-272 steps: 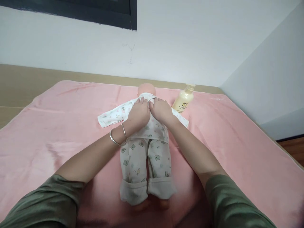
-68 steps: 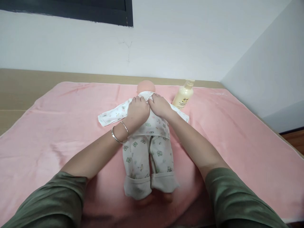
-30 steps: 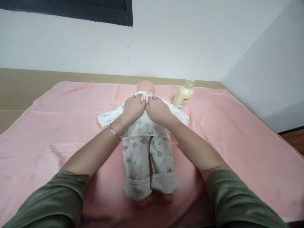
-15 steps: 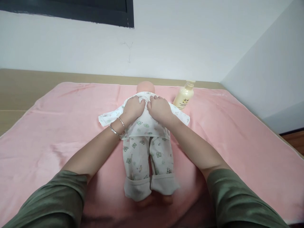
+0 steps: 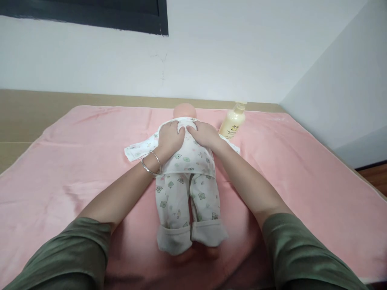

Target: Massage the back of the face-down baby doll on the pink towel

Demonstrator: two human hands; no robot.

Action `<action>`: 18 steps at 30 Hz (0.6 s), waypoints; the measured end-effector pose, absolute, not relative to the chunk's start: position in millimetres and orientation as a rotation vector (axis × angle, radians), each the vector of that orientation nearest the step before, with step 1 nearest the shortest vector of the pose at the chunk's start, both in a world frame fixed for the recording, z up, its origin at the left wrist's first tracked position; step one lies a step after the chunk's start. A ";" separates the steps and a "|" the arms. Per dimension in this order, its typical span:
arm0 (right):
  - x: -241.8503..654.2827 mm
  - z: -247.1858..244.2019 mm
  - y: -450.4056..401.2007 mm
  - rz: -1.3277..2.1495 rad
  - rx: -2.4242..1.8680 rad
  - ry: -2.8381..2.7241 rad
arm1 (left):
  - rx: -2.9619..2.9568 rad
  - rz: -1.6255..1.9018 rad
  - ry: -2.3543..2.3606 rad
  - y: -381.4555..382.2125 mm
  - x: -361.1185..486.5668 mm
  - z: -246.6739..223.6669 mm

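two dark green fabric sleeves are nearest, ending about the elbows, over a pink cloth blanket spread on a tan wooden surface. in the middle of the blanket lies a baby doll in white printed clothes, feet toward the person; its trousers have wide plain cuffs. farther up, the left hand, a silver metal bangle at its wrist, and the right hand lie flat on the upper part of the doll's top, thumbs spread from the fingers, near each other but apart, touching the cloth and gripping nothing. beyond are the doll's smooth peach head and, to its right, a pale yellow plastic pump bottle. farthest is a white wall with a black frame at upper left
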State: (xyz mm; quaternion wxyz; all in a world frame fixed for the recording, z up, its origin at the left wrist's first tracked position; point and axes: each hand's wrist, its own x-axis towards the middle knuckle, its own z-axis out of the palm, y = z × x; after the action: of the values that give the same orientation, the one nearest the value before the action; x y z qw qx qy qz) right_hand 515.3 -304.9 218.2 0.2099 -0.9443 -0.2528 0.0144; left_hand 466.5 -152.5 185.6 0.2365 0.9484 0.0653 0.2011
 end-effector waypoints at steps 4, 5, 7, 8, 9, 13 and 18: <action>510.3 218.7 -303.5 -0.010 -2.669 -0.711 | 2.614 0.524 0.188 -153.0 465.1 187.4; 507.4 221.0 -302.8 -0.022 -2.672 -0.734 | 2.618 0.520 0.194 -153.3 464.7 187.9; 500.7 227.1 -300.8 -0.090 -2.650 -0.798 | 2.616 0.525 0.207 -153.8 464.2 188.3; 497.2 229.9 -299.5 -0.160 -2.631 -0.819 | 2.610 0.532 0.212 -153.9 464.1 188.1; 494.1 231.7 -297.8 -0.248 -2.610 -0.827 | 2.602 0.539 0.217 -153.8 464.2 187.6; 488.4 222.7 -289.6 -0.462 -2.576 -0.822 | 2.533 0.595 0.228 -152.7 464.7 182.1; 491.9 204.8 -285.6 -0.302 -2.533 -0.848 | 2.426 0.700 0.231 -151.1 464.8 173.7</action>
State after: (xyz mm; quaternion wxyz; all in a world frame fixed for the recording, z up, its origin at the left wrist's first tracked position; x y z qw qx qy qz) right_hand 491.9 -285.6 204.8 0.2248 -0.9182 -0.3073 -0.1094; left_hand 464.8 -151.1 173.7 0.2984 0.9132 0.0868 0.2635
